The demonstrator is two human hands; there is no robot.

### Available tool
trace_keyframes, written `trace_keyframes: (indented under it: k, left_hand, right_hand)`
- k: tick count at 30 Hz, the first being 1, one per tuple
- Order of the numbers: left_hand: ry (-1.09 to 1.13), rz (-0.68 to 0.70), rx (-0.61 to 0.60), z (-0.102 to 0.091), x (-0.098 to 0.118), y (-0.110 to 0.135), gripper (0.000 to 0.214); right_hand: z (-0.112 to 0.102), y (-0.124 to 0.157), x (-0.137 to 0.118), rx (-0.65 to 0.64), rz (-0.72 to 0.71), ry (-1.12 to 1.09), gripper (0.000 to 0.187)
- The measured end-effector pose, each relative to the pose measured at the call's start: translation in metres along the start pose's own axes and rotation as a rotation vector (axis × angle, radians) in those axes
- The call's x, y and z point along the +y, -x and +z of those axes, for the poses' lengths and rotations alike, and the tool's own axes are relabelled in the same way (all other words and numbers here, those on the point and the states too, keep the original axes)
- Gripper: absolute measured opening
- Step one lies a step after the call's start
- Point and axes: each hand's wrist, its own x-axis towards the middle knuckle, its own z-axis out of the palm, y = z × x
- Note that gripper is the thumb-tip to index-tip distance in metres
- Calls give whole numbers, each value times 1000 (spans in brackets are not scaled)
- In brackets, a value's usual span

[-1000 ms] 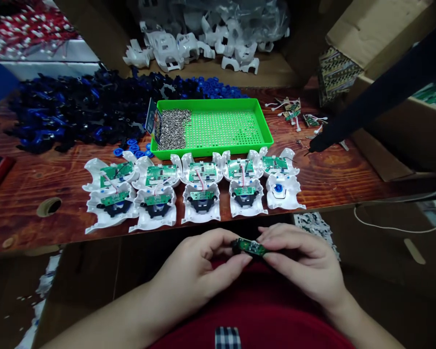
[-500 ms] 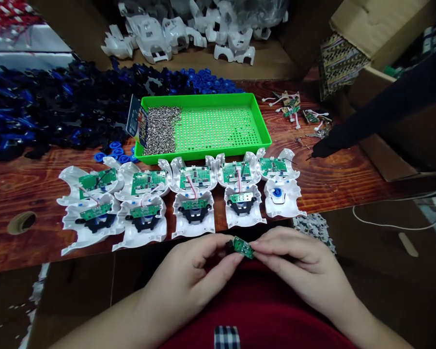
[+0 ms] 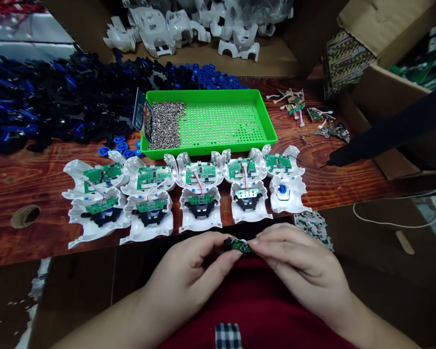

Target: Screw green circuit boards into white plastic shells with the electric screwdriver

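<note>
While the white shells (image 3: 199, 224) sit lined up on the table (image 3: 341, 184), we've got a little circuit board (image 3: 241, 246) just off its near edge, our left hand (image 3: 187, 266) pinching one end and our right hand (image 3: 303, 259) gripping the other. It's lying roughly sideways lengthwise, black bit (image 3: 227, 244) pointing left, right end dipping slightly.
</note>
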Motion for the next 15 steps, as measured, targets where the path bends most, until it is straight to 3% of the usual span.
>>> trace_keyframes:
  k: [7, 10, 15]
  left_hand:
    - [-190, 175, 138, 1, -4, 7, 18]
    - [-104, 147, 104, 0, -3, 8, 17]
    - [252, 29, 71, 0, -2, 7, 12]
  right_hand:
    - [5, 2, 2, 16, -14, -17, 39]
    - [5, 2, 2, -8, -74, -5, 40]
    - [6, 4, -4, -14, -239, 176, 44]
